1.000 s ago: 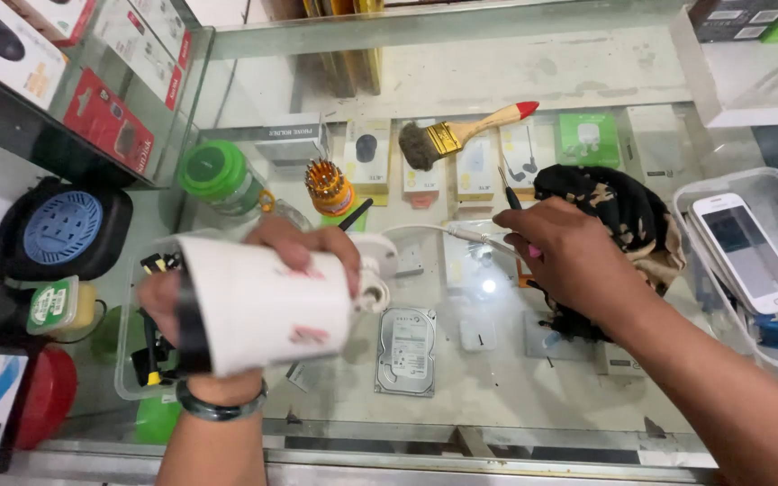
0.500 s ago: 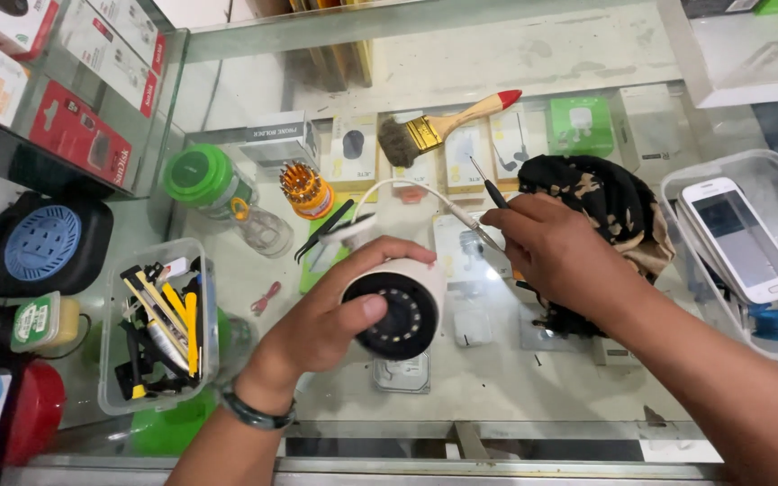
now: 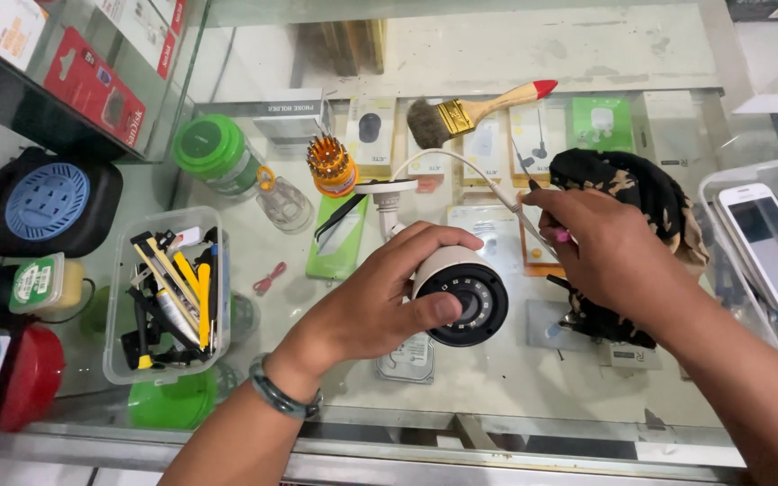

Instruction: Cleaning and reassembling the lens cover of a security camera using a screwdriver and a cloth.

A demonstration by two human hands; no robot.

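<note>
My left hand [image 3: 380, 301] grips a white security camera [image 3: 461, 297] above the glass counter, its round black lens face turned up toward me. The camera's white cable [image 3: 461, 166] arcs away from its mount [image 3: 387, 191] toward my right hand [image 3: 610, 256]. That hand is closed around a thin tool with a dark tip and pink handle [image 3: 547, 216], close to the cable. Under the right hand lies a black and tan patterned cloth [image 3: 632, 189].
A paintbrush [image 3: 479, 108] lies at the back. A clear box of tools [image 3: 173, 288], a green-lidded jar [image 3: 213, 153], an orange bit holder [image 3: 330, 162] and a round black extension reel [image 3: 42, 202] stand left. A white phone in a tray [image 3: 767, 243] is right.
My left hand has turned the camera so its lens faces up and has carried it from left of centre to the middle. My right hand stays by the cloth with the thin tool.
</note>
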